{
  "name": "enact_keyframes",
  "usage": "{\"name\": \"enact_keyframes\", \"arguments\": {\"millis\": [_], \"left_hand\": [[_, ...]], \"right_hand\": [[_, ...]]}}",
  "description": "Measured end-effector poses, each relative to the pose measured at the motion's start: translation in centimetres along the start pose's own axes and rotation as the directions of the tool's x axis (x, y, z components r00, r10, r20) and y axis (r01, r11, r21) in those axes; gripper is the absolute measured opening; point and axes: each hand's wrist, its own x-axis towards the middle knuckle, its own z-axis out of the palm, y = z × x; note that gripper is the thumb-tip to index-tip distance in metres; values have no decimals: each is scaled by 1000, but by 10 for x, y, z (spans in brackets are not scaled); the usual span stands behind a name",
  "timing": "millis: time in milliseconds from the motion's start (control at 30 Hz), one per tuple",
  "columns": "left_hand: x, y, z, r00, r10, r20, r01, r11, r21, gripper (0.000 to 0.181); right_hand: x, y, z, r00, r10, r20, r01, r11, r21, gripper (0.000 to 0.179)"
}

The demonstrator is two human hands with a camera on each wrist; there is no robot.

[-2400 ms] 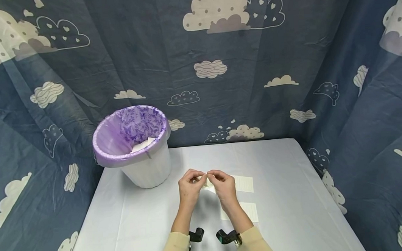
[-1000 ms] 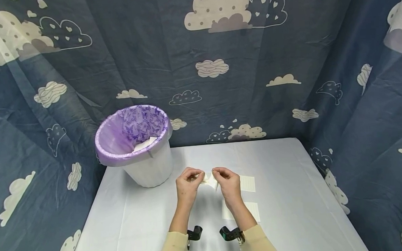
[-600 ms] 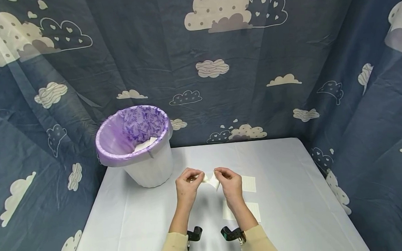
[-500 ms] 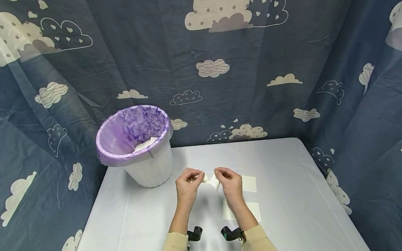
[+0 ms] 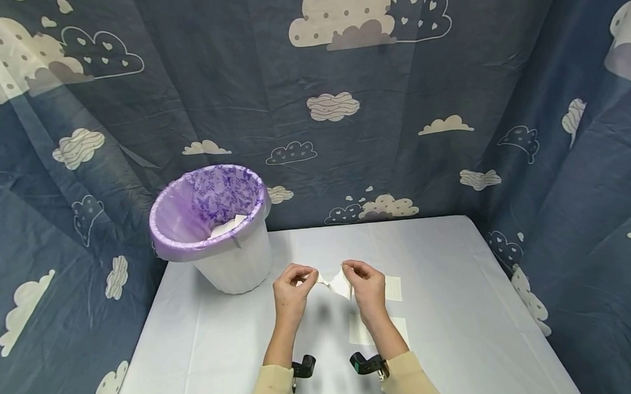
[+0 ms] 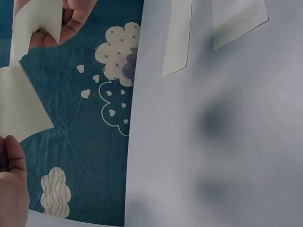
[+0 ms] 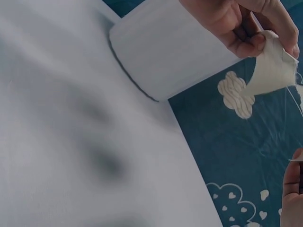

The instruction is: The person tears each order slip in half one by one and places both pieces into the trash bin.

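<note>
Torn paper (image 6: 22, 101) between fingers (image 6: 15, 152), two sheets (image 6: 178, 40) on white table (image 6: 265, 127).

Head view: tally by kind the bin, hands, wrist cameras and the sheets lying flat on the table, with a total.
Bin: 1
Hands: 2
Wrist cameras: 2
Flat sheets: 2
Total: 7

No words, brands or numbers can be read; the paper sheet (image 6: 239, 21) farther from the back edge of the table (image 5: 459, 284) bears a small, illegible mark.
</note>
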Motion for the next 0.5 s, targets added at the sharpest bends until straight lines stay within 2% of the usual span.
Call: {"name": "enact_keyframes", "arguments": {"millis": [500], "left_hand": [[2,-2,-4,1000,-12,4,12,1000,-20,7]], "right_hand": [[3,-1,-8,1000,3,-7,-3,1000,-9,20]]}}
